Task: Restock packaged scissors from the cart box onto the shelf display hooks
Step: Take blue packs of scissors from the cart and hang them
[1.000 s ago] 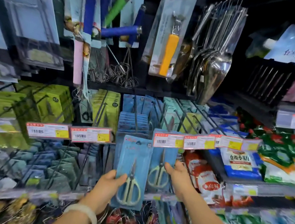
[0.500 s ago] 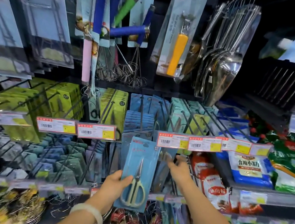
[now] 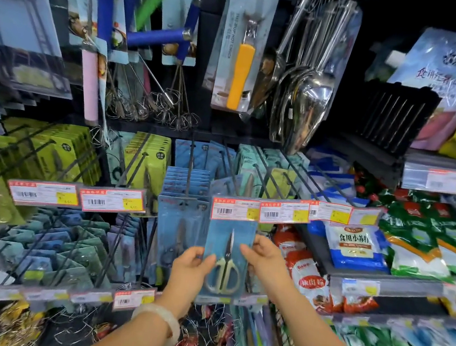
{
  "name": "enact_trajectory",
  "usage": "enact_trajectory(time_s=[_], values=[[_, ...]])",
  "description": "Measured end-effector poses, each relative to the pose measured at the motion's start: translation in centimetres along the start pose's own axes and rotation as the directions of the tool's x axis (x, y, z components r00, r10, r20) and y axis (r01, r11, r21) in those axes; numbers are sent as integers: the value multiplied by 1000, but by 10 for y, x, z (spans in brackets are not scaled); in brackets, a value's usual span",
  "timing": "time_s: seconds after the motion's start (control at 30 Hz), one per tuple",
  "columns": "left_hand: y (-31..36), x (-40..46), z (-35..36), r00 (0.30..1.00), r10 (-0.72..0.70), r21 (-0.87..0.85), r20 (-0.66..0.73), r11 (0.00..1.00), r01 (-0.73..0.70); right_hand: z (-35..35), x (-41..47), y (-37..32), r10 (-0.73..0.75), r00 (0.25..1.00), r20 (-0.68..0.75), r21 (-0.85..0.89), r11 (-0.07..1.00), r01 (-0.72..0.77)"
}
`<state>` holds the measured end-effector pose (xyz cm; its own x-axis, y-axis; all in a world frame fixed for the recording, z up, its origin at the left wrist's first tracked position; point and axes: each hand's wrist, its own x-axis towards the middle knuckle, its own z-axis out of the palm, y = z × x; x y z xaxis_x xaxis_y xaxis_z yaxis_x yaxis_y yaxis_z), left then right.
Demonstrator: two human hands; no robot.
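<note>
A blue card pack of pale-handled scissors (image 3: 226, 261) is held upright in front of the shelf, its top edge tucked just under a red-framed price tag (image 3: 234, 209). My left hand (image 3: 191, 271) grips the pack's left edge, thumb on the front. My right hand (image 3: 264, 259) pinches its right edge. Just left of it, a row of the same blue scissor packs (image 3: 181, 224) hangs on a display hook (image 3: 189, 168). The cart box is out of view.
Green and teal carded packs (image 3: 61, 154) fill the hooks to the left. Whisks (image 3: 155, 102), a yellow-handled tool (image 3: 240, 77) and steel scoops (image 3: 309, 96) hang above. Bagged foods (image 3: 354, 247) sit on shelves at right. Wire items (image 3: 202, 340) hang below my wrists.
The scissors pack moved right and up, to under the price tag. My right hand left the hanging packs and took hold of the pack's right edge. The camera came closer.
</note>
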<state>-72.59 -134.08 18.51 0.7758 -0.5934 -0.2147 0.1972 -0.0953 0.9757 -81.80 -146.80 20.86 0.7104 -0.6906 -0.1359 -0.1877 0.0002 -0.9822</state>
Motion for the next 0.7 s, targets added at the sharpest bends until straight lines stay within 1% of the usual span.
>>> enact_trajectory(time_s=[0.07,0.17,0.27,0.37,0.43,0.47,0.6,0.7], values=[[10,4,5,999,23,-18,-35,1000,-24,3,6,-10,-42,998,-36,6,999,42],[14,10,6,997,29,-3,-66,1000,-30,9,16,-13,-57,995,-80,-7,998,57],[9,8,4,999,3,9,-54,1000,-2,11,17,-4,-59,995,-78,-32,998,57],[2,4,4,999,-33,-20,-41,999,33,12,17,7,-40,997,-71,-51,998,36],[1,5,5,997,-47,-47,-53,998,45,14,18,7,-51,995,-81,-86,995,44],[2,7,6,997,-46,-34,-63,998,43,14,21,7,-66,994,-85,-110,992,56],[10,24,11,995,-46,183,-83,981,61,9,34,1,-97,994,-52,-255,963,80],[17,31,12,996,-76,363,-57,927,91,9,45,0,-29,998,-52,-314,949,11]])
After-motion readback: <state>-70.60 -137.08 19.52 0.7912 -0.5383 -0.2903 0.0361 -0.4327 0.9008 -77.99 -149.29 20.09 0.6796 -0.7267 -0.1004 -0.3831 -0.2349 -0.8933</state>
